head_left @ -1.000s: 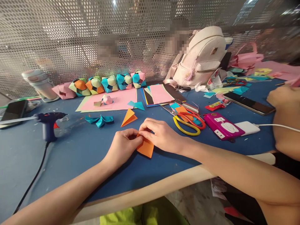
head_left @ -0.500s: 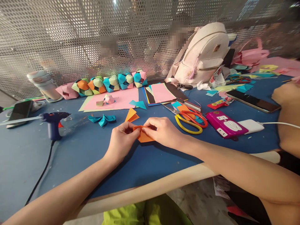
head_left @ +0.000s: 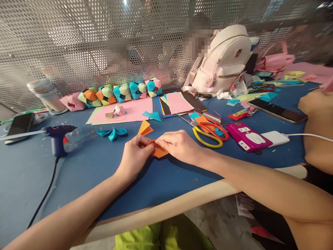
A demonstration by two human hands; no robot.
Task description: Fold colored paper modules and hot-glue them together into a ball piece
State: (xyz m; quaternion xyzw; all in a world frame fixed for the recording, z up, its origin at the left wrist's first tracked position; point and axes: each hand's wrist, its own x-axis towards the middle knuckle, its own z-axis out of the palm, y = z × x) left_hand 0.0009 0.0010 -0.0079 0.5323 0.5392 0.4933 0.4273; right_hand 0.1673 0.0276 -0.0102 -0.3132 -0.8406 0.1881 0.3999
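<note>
Between both hands is a small piece of folded orange paper (head_left: 159, 151), held just over the blue table (head_left: 166, 187). My left hand (head_left: 136, 152) pinches its left end between thumb and fingers. My right hand (head_left: 179, 147) grips the upper right part, its fingertips close to the left thumb. Just beyond the hands lies another folded orange paper piece (head_left: 145, 128). To its left rest blue folded paper pieces (head_left: 113, 133). Scissors with yellow and orange handles (head_left: 208, 140) lie right of my right hand, over some paper scraps.
A glue gun (head_left: 58, 140) with its cord stands at left. Folded paper balls (head_left: 106, 94) line the back beside a bottle (head_left: 45, 97). A backpack (head_left: 223, 66), a purple power strip (head_left: 247, 137) and a phone (head_left: 278, 110) are at right, near another person's arm (head_left: 317, 132).
My fingers have shifted slightly on the orange paper, and its lower edge now sits at a different angle. The whole view has moved a little; nothing has been put down.
</note>
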